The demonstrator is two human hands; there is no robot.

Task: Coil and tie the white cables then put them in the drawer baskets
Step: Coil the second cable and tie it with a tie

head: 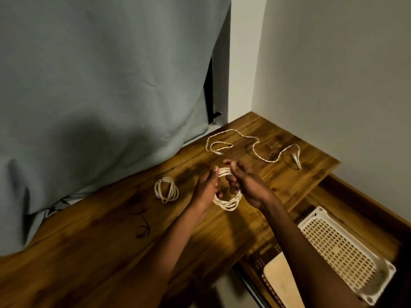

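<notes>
Over the middle of the wooden table (pixel 111 241), my left hand (pixel 208 186) and my right hand (pixel 243 183) both grip a coiled white cable (pixel 229 203). Its loops hang below my fingers and its top passes between my hands. To the left of my hands lies a second white cable (pixel 166 189), coiled and bound. A third white cable (pixel 255 147) lies loose and uncoiled at the far side of the table, its plug end (pixel 296 160) toward the right. A white perforated basket (pixel 342 252) sits in the open drawer (pixel 360 196) at lower right.
A thin black tie (pixel 142 230) lies on the table at left front. A grey curtain (pixel 100 85) hangs along the table's left and back edge. White walls (pixel 333 74) close the corner. A pale flat object (pixel 282 283) sits in the drawer beside the basket.
</notes>
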